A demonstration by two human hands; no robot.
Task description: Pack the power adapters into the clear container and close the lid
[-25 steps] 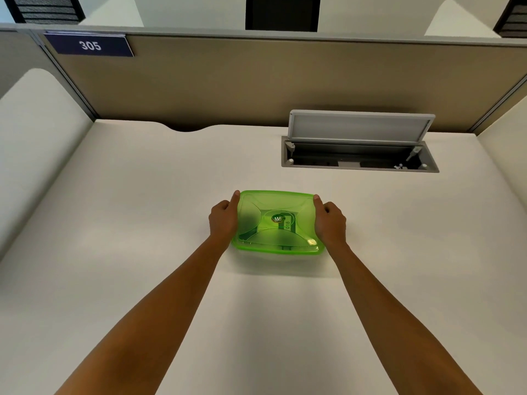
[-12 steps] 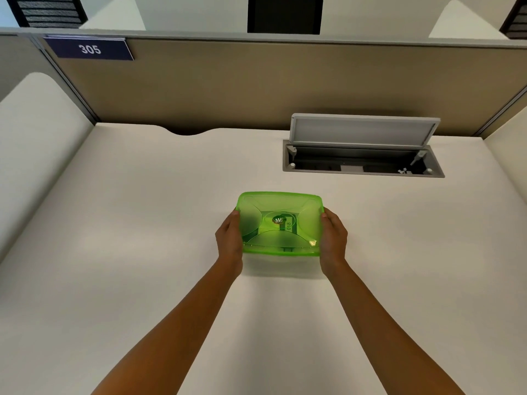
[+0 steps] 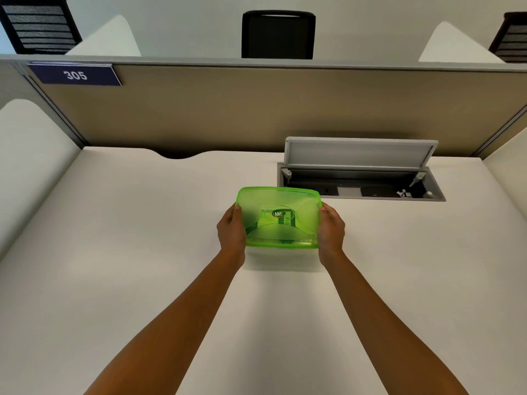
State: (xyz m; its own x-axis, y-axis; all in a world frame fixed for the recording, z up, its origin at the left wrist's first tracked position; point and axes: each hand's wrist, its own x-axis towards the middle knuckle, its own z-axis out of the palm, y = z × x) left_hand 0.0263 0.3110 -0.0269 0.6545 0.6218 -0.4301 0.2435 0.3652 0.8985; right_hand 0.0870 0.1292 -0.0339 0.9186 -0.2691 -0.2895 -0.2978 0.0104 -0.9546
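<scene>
A container with a translucent green lid sits between my two hands in the middle of the white desk. The lid lies flat on top and bears a small round label. My left hand grips the container's left side, thumb on the lid's edge. On the opposite side my right hand grips it the same way. A shadow under the container suggests it is lifted slightly off the desk. No power adapters can be made out through the green lid.
An open cable hatch with its grey flap raised is set into the desk just behind and right of the container. A beige partition with a "305" sign closes the far edge. Curved white side panels flank the desk.
My hands slid from the container's far corners to its sides and closed around it. The container has shifted slightly and appears raised off the desk.
</scene>
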